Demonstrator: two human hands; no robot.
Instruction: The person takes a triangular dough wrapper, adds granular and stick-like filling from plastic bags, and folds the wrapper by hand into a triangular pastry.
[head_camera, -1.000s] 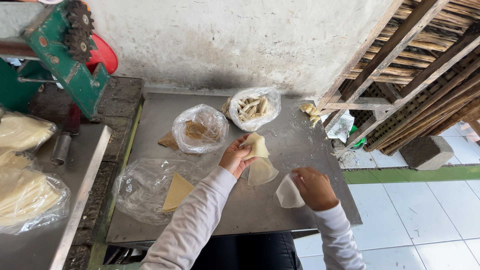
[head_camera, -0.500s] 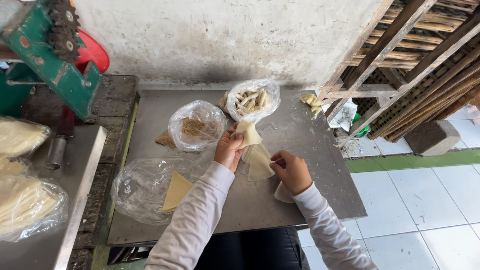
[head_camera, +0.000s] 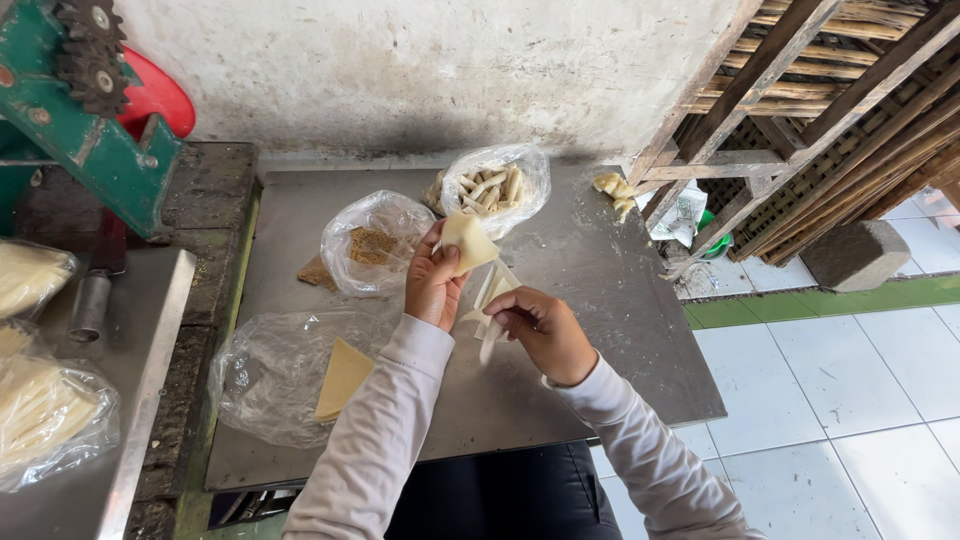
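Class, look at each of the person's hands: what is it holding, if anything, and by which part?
The left hand pinches a pale dough sheet by its lower left edge. The right hand grips a thin pale dough strip near its middle; how the fingertips close is hidden.

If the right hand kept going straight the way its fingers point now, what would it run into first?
The right hand points up-left toward the pale dough strips it pinches, then the left hand holding a folded dough piece. It would probably meet the left hand first, though depth is unclear.
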